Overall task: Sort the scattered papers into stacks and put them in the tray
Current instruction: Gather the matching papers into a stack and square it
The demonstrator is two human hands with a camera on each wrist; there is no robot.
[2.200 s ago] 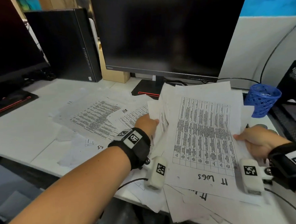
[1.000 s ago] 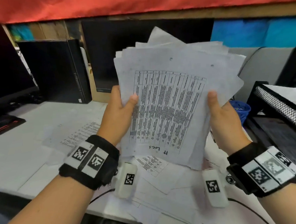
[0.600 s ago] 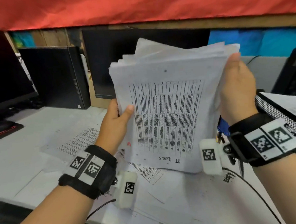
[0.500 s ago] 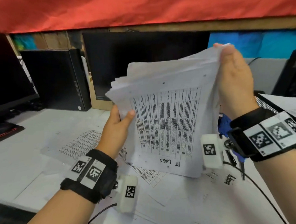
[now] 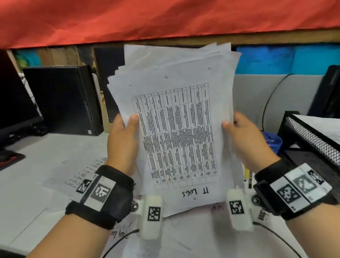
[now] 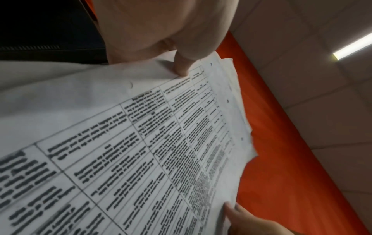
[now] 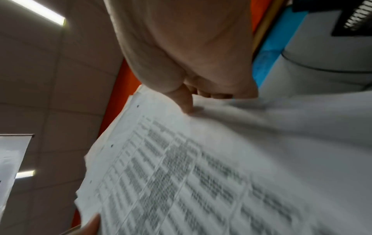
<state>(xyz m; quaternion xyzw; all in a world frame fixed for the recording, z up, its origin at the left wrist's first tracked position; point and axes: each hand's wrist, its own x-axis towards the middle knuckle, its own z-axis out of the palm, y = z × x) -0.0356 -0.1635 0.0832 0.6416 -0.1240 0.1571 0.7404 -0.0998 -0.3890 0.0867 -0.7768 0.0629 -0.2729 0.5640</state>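
Paper stack (image 5: 177, 132) upright between both hands' fingers (image 5: 132, 119).

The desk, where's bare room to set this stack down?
Bare desk lies left, between the black computer case and the loose sheets. Under the stack and both hands it is crowded with papers; the mesh tray on the right already holds sheets.

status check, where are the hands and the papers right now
Left hand and right hand grip paper stack upright above desk. Mesh tray to the right. Path looks clear.
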